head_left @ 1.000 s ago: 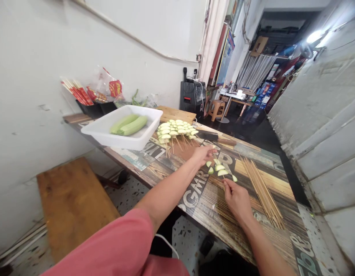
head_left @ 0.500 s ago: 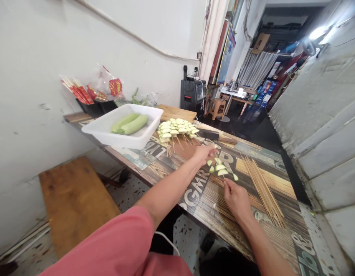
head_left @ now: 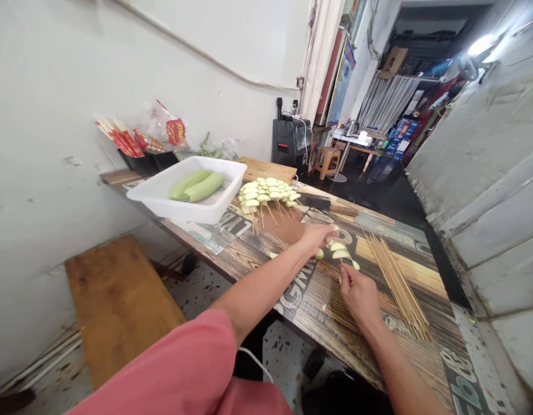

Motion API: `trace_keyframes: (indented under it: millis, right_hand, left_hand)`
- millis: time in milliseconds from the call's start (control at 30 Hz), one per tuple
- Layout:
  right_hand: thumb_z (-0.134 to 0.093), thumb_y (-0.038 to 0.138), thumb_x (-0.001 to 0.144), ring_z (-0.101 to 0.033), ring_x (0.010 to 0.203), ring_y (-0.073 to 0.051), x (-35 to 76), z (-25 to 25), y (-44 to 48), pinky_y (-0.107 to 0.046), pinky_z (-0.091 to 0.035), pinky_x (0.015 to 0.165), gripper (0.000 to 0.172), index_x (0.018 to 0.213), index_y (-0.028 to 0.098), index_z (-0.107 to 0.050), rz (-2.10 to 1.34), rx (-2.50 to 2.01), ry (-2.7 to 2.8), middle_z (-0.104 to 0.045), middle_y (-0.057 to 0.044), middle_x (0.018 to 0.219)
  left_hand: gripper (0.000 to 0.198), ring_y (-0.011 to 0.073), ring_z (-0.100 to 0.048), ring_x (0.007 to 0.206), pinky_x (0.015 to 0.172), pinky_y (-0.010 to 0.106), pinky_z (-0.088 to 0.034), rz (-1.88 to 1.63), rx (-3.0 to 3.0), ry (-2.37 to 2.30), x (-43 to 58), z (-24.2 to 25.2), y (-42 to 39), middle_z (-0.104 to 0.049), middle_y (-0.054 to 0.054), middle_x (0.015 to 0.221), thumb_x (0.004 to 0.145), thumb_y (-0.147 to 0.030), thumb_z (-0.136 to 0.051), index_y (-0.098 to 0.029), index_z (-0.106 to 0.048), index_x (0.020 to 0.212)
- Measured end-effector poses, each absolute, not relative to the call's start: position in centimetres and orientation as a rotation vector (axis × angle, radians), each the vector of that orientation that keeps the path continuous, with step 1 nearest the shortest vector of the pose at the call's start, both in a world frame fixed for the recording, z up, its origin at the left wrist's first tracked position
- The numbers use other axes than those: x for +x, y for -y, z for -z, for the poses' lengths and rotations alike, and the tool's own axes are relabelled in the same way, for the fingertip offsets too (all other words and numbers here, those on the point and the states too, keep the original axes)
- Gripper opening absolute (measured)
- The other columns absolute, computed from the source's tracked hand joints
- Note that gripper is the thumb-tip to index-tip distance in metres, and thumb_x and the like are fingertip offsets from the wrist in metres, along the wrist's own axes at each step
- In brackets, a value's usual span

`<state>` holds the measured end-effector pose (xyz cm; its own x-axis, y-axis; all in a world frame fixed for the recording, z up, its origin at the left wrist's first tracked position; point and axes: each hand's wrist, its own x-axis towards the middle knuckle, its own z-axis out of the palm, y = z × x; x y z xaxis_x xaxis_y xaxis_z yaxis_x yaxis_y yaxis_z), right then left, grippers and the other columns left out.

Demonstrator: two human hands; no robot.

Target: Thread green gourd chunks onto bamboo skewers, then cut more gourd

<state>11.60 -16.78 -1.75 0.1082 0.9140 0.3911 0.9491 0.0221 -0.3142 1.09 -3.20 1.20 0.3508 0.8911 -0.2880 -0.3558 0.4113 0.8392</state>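
Gourd slices (head_left: 339,249) lie in a small cluster mid-desk, a little toward the near edge, and both hands are on them. The left hand (head_left: 320,235) covers the cluster's left side, its fingers pinched narrow on one slice. The right hand (head_left: 356,291) sits just on the near side, fingers closed tight round what looks like a thin skewer (head_left: 341,264), barely visible, pointing up into the slices.

Threading, by the look of it. To do it well, hold the slice flat by its edges with fingertips clear of the point. Drive the stick through the middle of the flesh so nothing splits, then seat each piece snug against its neighbour.

Now the desk (head_left: 378,346): printed planks with big letters. A fan of bare bamboo sticks (head_left: 396,279) lies toward the right edge, near the right hand. Loaded skewers (head_left: 266,193) are piled toward the far edge, with a knife (head_left: 324,203) just to their right. A white tray (head_left: 175,210) sits at the far left corner with two whole gourds (head_left: 197,185) inside.

A wooden bench (head_left: 119,300) stands below the left edge on a speckled floor. A pale wall (head_left: 54,86) runs along the left, and a black speaker (head_left: 291,141) and a small stool (head_left: 329,161) stand at the far end.
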Motion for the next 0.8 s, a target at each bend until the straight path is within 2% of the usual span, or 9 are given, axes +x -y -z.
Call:
trace_keyframes:
  millis: [67,167,300,400,500,533,600,667,800]
  right_hand:
    - [-0.035,0.028,0.088,-0.064,0.06,-0.021,11.7,1.8,16.8,-0.026,-0.036,0.056,0.039,0.095,0.013,-0.07,0.108,-1.921,1.794,-0.072,-0.012,0.076]
    - [-0.036,0.028,0.088,-0.063,0.058,-0.02,11.6,1.9,16.7,-0.025,-0.034,0.055,0.038,0.094,0.014,-0.071,0.14,-1.941,1.784,-0.071,-0.012,0.074]
    - [-0.036,0.029,0.088,-0.06,0.057,-0.018,12.0,1.6,16.4,-0.025,-0.034,0.055,0.038,0.091,0.015,-0.071,0.148,-1.949,1.739,-0.07,-0.011,0.072]
    - [-0.037,0.032,0.086,-0.059,0.06,-0.018,13.7,0.8,16.1,-0.026,-0.036,0.057,0.038,0.092,0.017,-0.072,0.139,-1.913,1.635,-0.07,-0.01,0.075]
    - [-0.038,0.036,0.083,-0.056,0.059,-0.019,16.2,-0.3,16.0,-0.028,-0.037,0.058,0.042,0.092,0.015,-0.073,0.207,-1.94,1.339,-0.068,-0.01,0.07]
    - [-0.038,0.037,0.082,-0.056,0.058,-0.019,16.9,-0.7,15.9,-0.028,-0.038,0.058,0.043,0.092,0.014,-0.073,0.222,-1.945,1.228,-0.067,-0.009,0.067]
    - [-0.038,0.037,0.081,-0.054,0.056,-0.019,17.8,-1.2,15.9,-0.029,-0.038,0.058,0.044,0.093,0.012,-0.073,0.199,-1.922,1.101,-0.065,-0.008,0.064]
    - [-0.038,0.035,0.079,-0.052,0.054,-0.018,17.9,-1.5,15.9,-0.029,-0.039,0.059,0.044,0.093,0.011,-0.072,0.16,-1.908,1.073,-0.064,-0.008,0.062]
    - [-0.039,0.034,0.079,-0.053,0.057,-0.019,16.9,-1.6,15.8,-0.029,-0.039,0.062,0.042,0.09,0.012,-0.073,0.124,-1.936,1.1,-0.064,-0.008,0.062]
  left_hand:
    - [0.015,-0.0004,-0.034,0.034,0.033,0.016,-0.013,-0.9,0.792,-0.843,1.3,-1.2,3.6,-0.064,0.004,0.067,0.079,-0.019,-0.061,-0.009,-0.059,0.068]
    - [0.02,0.0002,-0.032,0.033,0.033,0.017,-0.009,-0.825,0.876,-0.884,1.5,-1.1,4.2,-0.056,0.0,0.055,0.077,-0.023,-0.064,-0.01,-0.057,0.064]
    - [0.029,0.0016,-0.031,0.032,0.034,0.018,-0.014,-0.84,0.994,-0.921,2.2,-0.5,4.7,-0.043,-0.006,0.045,0.071,-0.034,-0.071,-0.012,-0.056,0.061]
    - [0.032,0.0033,-0.034,0.035,0.038,0.019,-0.025,-0.948,1.258,-0.946,2.2,0.0,4.6,-0.056,-0.001,0.057,0.081,-0.043,-0.059,-0.012,-0.065,0.076]
    - [0.028,0.0095,-0.054,0.059,0.06,0.024,-0.043,-1.076,1.772,-0.976,2.0,0.5,4.7,-0.067,0.004,0.089,0.087,-0.034,-0.05,-0.017,-0.068,0.099]
    - [0.026,0.0127,-0.058,0.074,0.072,0.027,-0.044,-1.06,1.992,-0.964,2.1,0.7,4.9,-0.067,0.004,0.098,0.086,-0.03,-0.051,-0.02,-0.067,0.103]
    - [0.025,0.0193,-0.054,0.101,0.089,0.035,-0.037,-0.908,2.405,-0.891,2.6,1.0,5.6,-0.065,0.004,0.108,0.084,-0.026,-0.055,-0.025,-0.067,0.105]
    - [0.022,0.0234,-0.047,0.111,0.094,0.042,-0.03,-0.725,2.648,-0.836,3.4,1.2,6.2,-0.063,0.004,0.109,0.082,-0.029,-0.058,-0.027,-0.068,0.102]
    - [0.015,0.0266,-0.046,0.107,0.092,0.042,-0.026,-0.58,2.732,-0.819,4.5,1.1,6.7,-0.063,0.008,0.095,0.075,-0.034,-0.068,-0.022,-0.071,0.084]
